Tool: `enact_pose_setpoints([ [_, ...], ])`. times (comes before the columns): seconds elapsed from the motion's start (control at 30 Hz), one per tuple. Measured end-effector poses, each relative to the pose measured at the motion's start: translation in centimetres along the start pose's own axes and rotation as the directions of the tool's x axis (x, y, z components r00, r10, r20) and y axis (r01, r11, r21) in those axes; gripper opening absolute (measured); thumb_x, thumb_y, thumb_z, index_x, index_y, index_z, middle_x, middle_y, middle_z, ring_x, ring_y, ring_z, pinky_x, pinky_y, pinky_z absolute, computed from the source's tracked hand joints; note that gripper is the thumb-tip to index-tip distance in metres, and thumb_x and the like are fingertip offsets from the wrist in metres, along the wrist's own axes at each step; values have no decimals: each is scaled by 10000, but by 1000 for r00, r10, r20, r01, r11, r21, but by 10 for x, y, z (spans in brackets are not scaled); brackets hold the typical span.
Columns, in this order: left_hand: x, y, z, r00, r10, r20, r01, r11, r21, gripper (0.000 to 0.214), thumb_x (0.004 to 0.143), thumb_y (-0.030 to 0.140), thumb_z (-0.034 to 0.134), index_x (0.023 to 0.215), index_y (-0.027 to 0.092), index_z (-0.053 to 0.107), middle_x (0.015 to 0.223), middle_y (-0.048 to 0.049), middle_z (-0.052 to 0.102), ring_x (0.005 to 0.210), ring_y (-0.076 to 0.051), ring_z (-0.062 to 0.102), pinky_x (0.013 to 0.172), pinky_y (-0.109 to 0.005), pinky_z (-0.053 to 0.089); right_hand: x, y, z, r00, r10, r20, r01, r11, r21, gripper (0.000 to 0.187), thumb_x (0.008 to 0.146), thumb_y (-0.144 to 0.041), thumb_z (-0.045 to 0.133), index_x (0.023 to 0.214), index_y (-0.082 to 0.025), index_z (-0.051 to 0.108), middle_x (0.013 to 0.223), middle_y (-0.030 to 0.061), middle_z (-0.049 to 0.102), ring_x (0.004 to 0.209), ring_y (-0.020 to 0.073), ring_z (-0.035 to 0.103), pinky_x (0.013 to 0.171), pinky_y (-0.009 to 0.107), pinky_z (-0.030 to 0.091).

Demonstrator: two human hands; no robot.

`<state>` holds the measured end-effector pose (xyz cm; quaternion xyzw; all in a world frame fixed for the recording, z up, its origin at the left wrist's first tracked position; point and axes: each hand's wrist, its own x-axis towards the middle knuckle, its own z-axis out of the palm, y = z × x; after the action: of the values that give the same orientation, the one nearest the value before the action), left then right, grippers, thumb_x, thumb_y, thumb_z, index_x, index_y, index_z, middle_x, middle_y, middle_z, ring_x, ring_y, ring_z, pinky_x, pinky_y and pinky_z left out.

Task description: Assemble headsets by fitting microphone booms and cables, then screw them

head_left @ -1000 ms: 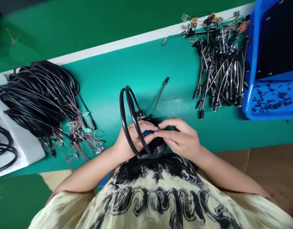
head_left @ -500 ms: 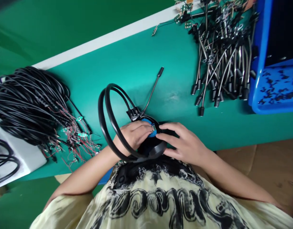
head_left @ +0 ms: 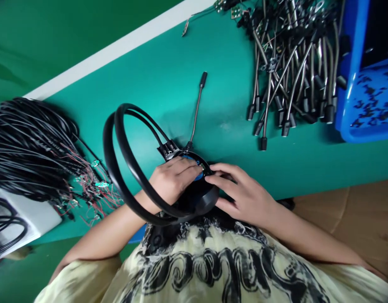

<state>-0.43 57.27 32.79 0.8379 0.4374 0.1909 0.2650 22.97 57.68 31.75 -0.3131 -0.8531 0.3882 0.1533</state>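
A black headset [head_left: 121,147] with a twin-band headband rests against my front at the table edge. Its thin microphone boom [head_left: 197,107] points away from me over the table. My left hand [head_left: 170,179] reaches through the headband, fingers together, with the tips pressed into the open ear cup. Under those fingertips lies a blue round part [head_left: 198,176] with a small circuit board [head_left: 202,167], both partly covered. My right hand [head_left: 241,191] grips the ear cup from the right, its thumb out of sight and fingers bent at the rim.
A bundle of black cables [head_left: 30,147] with red wire ends lies at left, partly on a white tray [head_left: 39,216]. Several metal microphone booms [head_left: 285,75] are heaped at upper right beside a blue bin [head_left: 352,105] holding small black pieces. Brown cardboard [head_left: 354,210] is at lower right.
The headset's bands have swung left and the boom stands straighter in view. The whole scene has shifted slightly. Both hands stay at the ear cup, with less of the blue part showing.
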Motion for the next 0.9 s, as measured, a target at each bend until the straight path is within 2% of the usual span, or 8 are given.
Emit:
enact_pose_setpoints([
  [0.13, 1, 2, 3, 999, -22, -31, 22, 1000, 5, 162, 889, 169, 616, 1038, 108, 633, 988, -81, 699, 935, -181, 664, 834, -321, 578, -3, -4, -2, 1000, -23, 6, 23, 999, 24, 413, 900, -253, 562, 1288, -155, 459, 1337, 176, 421, 1083, 217, 527, 921, 404, 533],
  [0.27, -5, 4, 6, 998, -48, -42, 49, 999, 19, 190, 895, 166, 608, 1079, 123, 627, 1029, -77, 696, 963, -182, 658, 863, -328, 568, -6, -3, 2, 999, -30, 16, 30, 999, 36, 432, 896, -255, 564, 1301, -155, 452, 1376, 189, 373, 1067, 217, 520, 918, 418, 534],
  [0.5, -13, 5, 13, 995, -73, -67, 75, 997, 35, 238, 883, 125, 615, 1120, 142, 621, 1087, -63, 687, 1008, -181, 635, 930, -354, 533, -9, 4, 16, 997, -38, -69, 43, 997, 69, 439, 880, -250, 583, 1292, -153, 465, 1381, 180, 360, 1092, 215, 519, 938, 398, 527],
  [0.7, -8, 3, 12, 993, -80, -82, 82, 996, 19, 191, 886, 150, 621, 1076, 160, 636, 1049, -48, 699, 936, -166, 649, 845, -317, 549, -8, 7, 17, 995, -33, -96, 42, 996, 85, 441, 866, -258, 609, 1276, -159, 479, 1365, 173, 376, 1085, 207, 527, 916, 383, 534],
  [0.9, -6, 2, 13, 992, -87, -93, 91, 995, 31, 155, 908, 187, 601, 1056, 171, 645, 1022, -41, 707, 927, -152, 657, 838, -298, 546, -7, 3, 23, 995, -24, -101, 36, 993, 117, 464, 869, -262, 607, 1305, -215, 457, 1364, 156, 394, 1076, 202, 552, 899, 389, 552],
])
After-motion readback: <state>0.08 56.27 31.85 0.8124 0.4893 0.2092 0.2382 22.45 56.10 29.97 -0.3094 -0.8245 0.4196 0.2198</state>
